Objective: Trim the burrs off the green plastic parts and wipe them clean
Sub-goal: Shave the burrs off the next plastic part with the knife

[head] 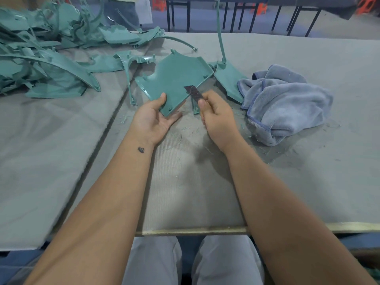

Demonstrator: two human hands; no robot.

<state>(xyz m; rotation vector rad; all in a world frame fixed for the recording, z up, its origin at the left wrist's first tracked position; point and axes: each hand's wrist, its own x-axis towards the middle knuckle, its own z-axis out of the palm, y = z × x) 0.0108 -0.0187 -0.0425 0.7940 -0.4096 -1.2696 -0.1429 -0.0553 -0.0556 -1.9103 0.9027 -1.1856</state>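
Grey-trousered knees (pixel 185 262) at the bottom edge of the frame, tucked under the near rim of a grey felt-covered surface (pixel 287 171) that fills most of the view. Upper left of the frame: a big heap of green plastic parts (pixel 41 48), curved strips and flat panels tangled together. Right of centre: a crumpled blue-grey cloth (pixel 285 103), lying on the surface. Just left of the cloth, another green panel (pixel 228 79) with a thin stalk standing up from it. At centre, a flat green part (pixel 174 79), tilted, near corner lifted off the surface. Left hand (pixel 152 118) palm up under that corner, thumb pressed on the top face, fingers beneath, gripping it. Right hand (pixel 216 118) curled round a dark segmented blade (pixel 194 92), tip laid against the right edge of the part. Fine green shavings (pixel 185 130) scattered on the surface below and around both hands. Small dark mark (pixel 141 149) on the left wrist.
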